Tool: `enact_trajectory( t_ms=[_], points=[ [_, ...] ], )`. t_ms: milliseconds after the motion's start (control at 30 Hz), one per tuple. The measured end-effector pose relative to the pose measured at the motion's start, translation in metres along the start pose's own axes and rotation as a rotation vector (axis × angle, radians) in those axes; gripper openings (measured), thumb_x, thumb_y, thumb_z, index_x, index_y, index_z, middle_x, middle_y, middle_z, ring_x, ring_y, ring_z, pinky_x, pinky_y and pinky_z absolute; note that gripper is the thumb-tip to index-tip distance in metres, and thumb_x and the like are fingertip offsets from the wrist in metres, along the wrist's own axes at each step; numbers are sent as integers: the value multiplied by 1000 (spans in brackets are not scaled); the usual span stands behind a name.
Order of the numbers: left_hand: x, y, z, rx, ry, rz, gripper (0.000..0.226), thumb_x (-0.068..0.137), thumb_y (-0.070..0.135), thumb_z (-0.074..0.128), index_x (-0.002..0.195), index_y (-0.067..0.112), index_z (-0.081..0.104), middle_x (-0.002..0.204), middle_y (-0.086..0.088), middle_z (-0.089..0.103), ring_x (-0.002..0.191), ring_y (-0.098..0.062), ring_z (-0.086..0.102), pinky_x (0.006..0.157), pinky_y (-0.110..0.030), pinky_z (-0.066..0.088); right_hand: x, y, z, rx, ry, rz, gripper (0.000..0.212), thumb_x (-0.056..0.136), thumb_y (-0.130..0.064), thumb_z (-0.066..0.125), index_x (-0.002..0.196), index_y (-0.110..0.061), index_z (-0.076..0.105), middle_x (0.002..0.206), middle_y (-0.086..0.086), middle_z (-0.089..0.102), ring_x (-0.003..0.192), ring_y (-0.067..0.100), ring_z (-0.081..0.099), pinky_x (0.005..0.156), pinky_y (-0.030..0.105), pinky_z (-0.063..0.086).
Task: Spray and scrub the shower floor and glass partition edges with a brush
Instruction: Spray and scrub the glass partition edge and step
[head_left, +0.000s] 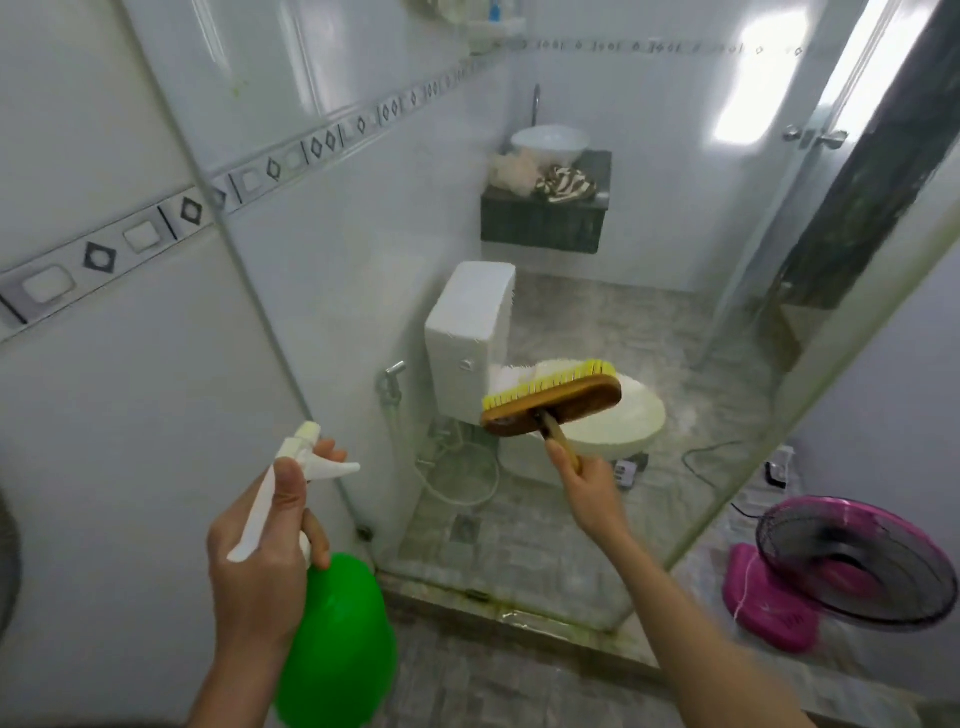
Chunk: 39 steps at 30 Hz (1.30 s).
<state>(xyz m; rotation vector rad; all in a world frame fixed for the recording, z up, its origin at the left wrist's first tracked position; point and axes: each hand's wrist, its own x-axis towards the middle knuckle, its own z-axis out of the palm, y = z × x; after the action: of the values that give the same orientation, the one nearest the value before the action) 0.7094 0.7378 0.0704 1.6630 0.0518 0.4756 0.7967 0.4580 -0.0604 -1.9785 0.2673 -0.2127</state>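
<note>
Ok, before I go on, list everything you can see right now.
spray bottle: one, green with white trigger, lower left
brush: one, wooden with yellow bristles, raised at centre
toilet: one, white, behind the brush
basin: one, white, on the dark counter at the back
hose: one, white, looped left of the toilet
fan: one, pink, on the floor at right
left hand: grips the spray bottle
right hand: holds the brush handle

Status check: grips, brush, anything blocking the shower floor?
Left grip holds green plastic spray bottle. Right grip holds wooden yellow-bristled scrub brush, raised in air. White toilet stands ahead.
</note>
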Motion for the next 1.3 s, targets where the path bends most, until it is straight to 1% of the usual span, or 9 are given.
enact_trajectory(
  t_ms=[233,333,467,600,700,867,967,1200,1300],
  points=[
    [11,-6,4,-36,-39,-14,47,81,88,43,98,57,75,64,17,69,42,-34,40,41,-46,29,51,-139,46,41,-74,-152,55,88,-59,49,50,-21,35,42,-11,36,41,6,34,45,19,27],
    [14,-8,4,-54,-62,-4,46,79,90,44,98,60,73,65,9,65,46,-41,40,40,-46,29,51,-109,38,76,-11,-183,57,86,-61,48,50,-20,34,38,-11,33,37,3,30,44,18,24],
    [16,-15,5,-34,-77,27,43,79,89,44,97,62,73,68,-7,66,41,-27,40,40,-43,30,22,-23,28,165,64,-57,73,68,-88,40,54,-17,40,48,0,35,44,12,32,50,29,24],
    [18,-18,15,-68,-128,4,44,80,86,46,97,57,75,80,-39,64,42,-23,40,39,-33,29,42,-86,1,299,120,-155,69,80,-75,38,56,-11,44,47,2,37,41,12,34,45,26,26],
    [20,-22,26,-51,-152,-23,37,85,77,44,93,58,75,83,-40,65,45,-22,42,45,-29,34,69,-145,-29,367,148,-326,54,97,-47,37,52,-17,39,43,-5,37,35,6,34,39,21,26],
    [18,-26,37,-73,-181,-7,38,86,79,43,93,59,74,80,-40,64,42,-23,41,39,-34,33,29,-39,-18,199,140,-127,59,80,-74,37,55,-22,46,42,-11,44,39,0,40,45,21,31],
    [17,-30,42,-73,-185,-16,35,87,72,43,92,59,75,80,-40,64,40,-20,42,40,-25,35,-5,14,-10,214,123,34,63,70,-84,43,55,-23,46,45,-11,41,39,1,37,44,22,30],
    [2,-34,57,-22,-148,-44,32,88,70,44,91,60,74,85,-39,65,43,-26,45,49,-31,40,51,-98,-15,155,100,-163,63,79,-72,39,51,-15,37,46,3,35,43,13,33,46,26,24],
    [-8,-32,63,-16,-79,-42,31,89,69,43,91,63,73,85,-40,65,44,-25,45,50,-31,40,46,-65,-12,92,94,-183,64,79,-74,38,51,-16,36,47,5,35,45,14,33,48,27,22]
  ],
)
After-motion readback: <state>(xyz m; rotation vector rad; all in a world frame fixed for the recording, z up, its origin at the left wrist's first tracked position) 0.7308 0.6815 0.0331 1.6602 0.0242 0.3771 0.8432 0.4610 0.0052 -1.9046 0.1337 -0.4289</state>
